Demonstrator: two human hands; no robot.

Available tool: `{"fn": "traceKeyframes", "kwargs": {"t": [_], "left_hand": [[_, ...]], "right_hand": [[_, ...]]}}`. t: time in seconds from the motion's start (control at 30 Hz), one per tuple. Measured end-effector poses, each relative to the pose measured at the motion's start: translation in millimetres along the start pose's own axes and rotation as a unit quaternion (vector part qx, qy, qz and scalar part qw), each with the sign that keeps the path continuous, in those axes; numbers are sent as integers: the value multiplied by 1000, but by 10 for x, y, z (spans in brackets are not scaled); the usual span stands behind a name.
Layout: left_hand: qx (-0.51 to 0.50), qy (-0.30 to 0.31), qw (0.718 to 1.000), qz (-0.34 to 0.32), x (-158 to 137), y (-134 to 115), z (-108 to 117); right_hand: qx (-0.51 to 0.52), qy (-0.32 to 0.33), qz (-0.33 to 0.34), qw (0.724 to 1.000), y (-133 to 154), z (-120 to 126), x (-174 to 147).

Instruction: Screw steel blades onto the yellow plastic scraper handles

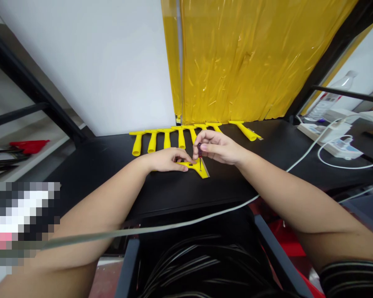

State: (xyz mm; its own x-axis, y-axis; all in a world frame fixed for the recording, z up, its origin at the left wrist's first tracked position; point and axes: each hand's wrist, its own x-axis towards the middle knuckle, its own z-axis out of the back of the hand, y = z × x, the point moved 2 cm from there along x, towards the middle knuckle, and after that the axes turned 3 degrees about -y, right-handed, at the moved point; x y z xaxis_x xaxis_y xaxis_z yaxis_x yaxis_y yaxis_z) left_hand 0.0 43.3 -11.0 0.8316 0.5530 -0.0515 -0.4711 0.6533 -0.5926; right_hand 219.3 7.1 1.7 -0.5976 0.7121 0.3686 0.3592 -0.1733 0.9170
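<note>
A yellow scraper (202, 174) with a thin metal blade along its right edge lies flat on the black table. Its handle runs left under my left hand (165, 160), whose fingers are closed round it and press it down. In my right hand (222, 149), a small screwdriver (200, 151) with a dark red handle is pinched between thumb and fingers. The screwdriver stands nearly upright, its shaft pointing down at the scraper's wide head. Whether the tip sits in a screw is too small to tell.
Several yellow scrapers (152, 142) stand in a row along the back wall. Another scraper (245, 130), with a metal blade showing, lies farther right. A power strip (335, 145), white cables and a clear bottle (332, 97) are at the right. One pale cable (186, 223) crosses in front of me.
</note>
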Motion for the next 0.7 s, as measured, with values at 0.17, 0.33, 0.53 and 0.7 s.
{"fn": "traceKeyframes", "kwargs": {"t": [0.17, 0.33, 0.53, 0.7], "left_hand": [[15, -5, 1000, 4, 9, 21, -6], [14, -9, 1000, 0, 5, 32, -16], [14, -10, 1000, 11, 1, 19, -16], [16, -10, 1000, 4, 0, 12, -16]], "right_hand": [[155, -14, -56, 986, -8, -85, 10], [116, -20, -50, 992, -3, -43, 8], [84, 33, -92, 992, -48, -53, -5], [114, 6, -61, 992, -64, -120, -12]]}}
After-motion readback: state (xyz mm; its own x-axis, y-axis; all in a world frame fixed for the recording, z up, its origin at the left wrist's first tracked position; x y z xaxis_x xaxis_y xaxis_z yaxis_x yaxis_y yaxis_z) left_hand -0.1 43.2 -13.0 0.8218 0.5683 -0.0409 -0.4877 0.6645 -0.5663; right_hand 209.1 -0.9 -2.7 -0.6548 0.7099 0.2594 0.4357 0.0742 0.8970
